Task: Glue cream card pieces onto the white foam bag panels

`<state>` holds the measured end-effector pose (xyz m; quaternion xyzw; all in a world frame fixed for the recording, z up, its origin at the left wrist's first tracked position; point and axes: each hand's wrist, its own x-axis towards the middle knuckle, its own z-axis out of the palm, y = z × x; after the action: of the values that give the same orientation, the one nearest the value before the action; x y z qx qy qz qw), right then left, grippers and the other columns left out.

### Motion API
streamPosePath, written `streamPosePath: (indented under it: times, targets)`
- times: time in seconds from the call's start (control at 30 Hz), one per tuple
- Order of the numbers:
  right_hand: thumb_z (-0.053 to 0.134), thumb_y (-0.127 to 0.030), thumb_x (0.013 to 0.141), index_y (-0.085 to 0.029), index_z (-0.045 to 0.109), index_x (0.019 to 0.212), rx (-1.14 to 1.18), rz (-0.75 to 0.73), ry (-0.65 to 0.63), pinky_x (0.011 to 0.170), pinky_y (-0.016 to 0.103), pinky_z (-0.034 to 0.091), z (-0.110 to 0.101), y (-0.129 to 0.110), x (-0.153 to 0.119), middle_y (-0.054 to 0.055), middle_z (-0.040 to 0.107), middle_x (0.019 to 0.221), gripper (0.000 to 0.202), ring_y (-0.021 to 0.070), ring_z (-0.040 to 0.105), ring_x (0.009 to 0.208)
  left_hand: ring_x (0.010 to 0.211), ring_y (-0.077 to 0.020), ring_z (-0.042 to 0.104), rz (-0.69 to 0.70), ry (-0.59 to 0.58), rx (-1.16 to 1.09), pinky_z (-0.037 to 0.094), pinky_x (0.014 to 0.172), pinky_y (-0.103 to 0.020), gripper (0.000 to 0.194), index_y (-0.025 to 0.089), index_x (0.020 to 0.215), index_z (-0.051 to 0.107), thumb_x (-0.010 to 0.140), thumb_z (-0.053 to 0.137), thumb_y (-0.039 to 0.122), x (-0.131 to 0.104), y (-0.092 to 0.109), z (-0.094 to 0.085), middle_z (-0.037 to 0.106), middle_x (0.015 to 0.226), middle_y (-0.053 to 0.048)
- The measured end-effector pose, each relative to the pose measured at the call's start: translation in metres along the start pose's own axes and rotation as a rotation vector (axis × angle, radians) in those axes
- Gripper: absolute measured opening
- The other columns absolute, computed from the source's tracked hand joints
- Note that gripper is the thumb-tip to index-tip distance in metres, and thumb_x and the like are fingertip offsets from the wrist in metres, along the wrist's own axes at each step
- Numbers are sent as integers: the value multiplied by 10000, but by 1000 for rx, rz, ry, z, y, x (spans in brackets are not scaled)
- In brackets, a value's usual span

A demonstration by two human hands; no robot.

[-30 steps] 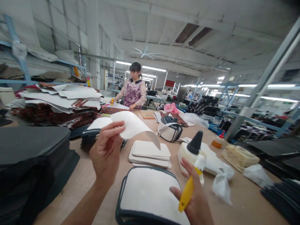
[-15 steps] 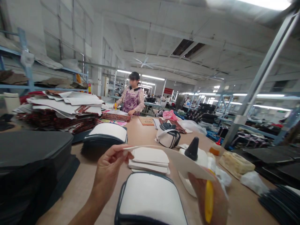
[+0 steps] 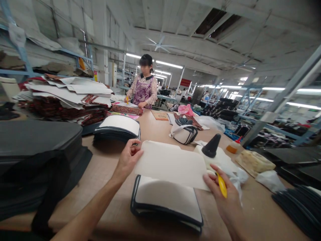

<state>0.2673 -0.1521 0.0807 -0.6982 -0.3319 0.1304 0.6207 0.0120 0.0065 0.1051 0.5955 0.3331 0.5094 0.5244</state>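
Note:
A thin off-white sheet (image 3: 173, 164) with rounded corners is held up between my two hands. My left hand (image 3: 129, 156) pinches its left edge, thumb in front. The right edge is gripped by my right hand (image 3: 223, 190), which also keeps a yellow-handled tool (image 3: 222, 186) between its fingers; the tool's working end is hidden. Below the sheet lies a stack of curved white panels with dark edging (image 3: 165, 195). The held sheet covers the spot just behind that stack. A black cone (image 3: 211, 146) stands on a whitish container beyond my right hand.
Another dark-edged panel stack (image 3: 117, 125) sits at back left, near dark padded pieces (image 3: 37, 140). A tied panel bundle (image 3: 184, 132), an amber bottle (image 3: 233, 145) and a yellowish block (image 3: 254, 161) stand behind and right. A co-worker (image 3: 144, 85) works across the table (image 3: 110, 204).
The sheet, earlier nearly edge-on and bowed, now faces me more flatly. My right hand has risen and turned, still with the yellow tool. The camera view has tilted down.

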Motion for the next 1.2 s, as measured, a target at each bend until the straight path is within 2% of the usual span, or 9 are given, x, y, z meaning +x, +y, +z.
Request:
streamPosePath:
  times: [0.07, 0.13, 0.33, 0.5, 0.63, 0.8, 1.03, 1.2]
  targets:
    - [703, -493, 618, -200, 542, 1183, -21, 20, -9, 630, 241, 456, -1, 7, 0, 2, 617, 786, 657, 152, 558, 706, 625, -109, 492, -31, -49, 29, 358, 561, -199, 205, 163, 833, 563, 676, 611, 286, 1, -6, -2, 552, 682, 40]
    - [698, -497, 623, -206, 528, 1201, -23, 45, -25, 608, 243, 448, -2, 14, -1, -1, 612, 781, 669, 153, 555, 690, 644, -112, 492, -72, -87, 42, 357, 579, -205, 150, 145, 755, 615, 661, 605, 262, 2, -11, -4, 567, 694, 25]
    - [674, -527, 621, -186, 514, 1208, -109, 74, -60, 598, 268, 447, -2, 23, -5, 7, 624, 753, 698, 172, 560, 665, 700, -132, 531, -167, -145, 5, 388, 652, -226, 285, 125, 853, 685, 579, 652, 195, 3, -25, -13, 635, 750, -3]
    - [663, -539, 614, -181, 539, 1169, -195, 73, -76, 694, 276, 450, -4, 25, -11, 13, 644, 764, 672, 184, 573, 730, 668, -124, 525, -198, -160, -21, 390, 648, -228, 268, 132, 821, 698, 560, 682, 194, 1, -38, -20, 629, 694, 7]
    - [667, -537, 608, -183, 528, 1174, -206, 104, -128, 689, 276, 450, -6, 28, -16, 14, 654, 767, 681, 189, 581, 729, 707, -140, 556, -244, -175, -33, 404, 678, -239, 259, 133, 820, 708, 574, 697, 214, -1, -51, -23, 666, 746, -20]
    - [672, -540, 593, -186, 536, 1166, -246, 134, -128, 664, 274, 458, -12, 33, -18, 7, 657, 738, 687, 194, 594, 708, 770, -173, 598, -325, -198, -52, 431, 722, -269, 290, 127, 851, 709, 578, 706, 224, -10, -58, -25, 699, 844, -59]
    - [706, -531, 539, -196, 571, 1133, -293, 153, -149, 597, 280, 463, -22, 46, -14, -3, 649, 680, 695, 199, 586, 650, 718, -173, 601, -422, -252, -51, 434, 684, -274, 337, 116, 902, 707, 580, 709, 220, -31, -61, -30, 687, 759, -51]
    - [701, -550, 545, -201, 553, 1158, -300, 245, -179, 562, 273, 451, -24, 50, -13, 9, 671, 705, 721, 200, 580, 644, 687, -160, 571, -440, -247, -38, 414, 667, -264, 374, 95, 905, 702, 548, 713, 207, -36, -71, -29, 644, 693, -28]
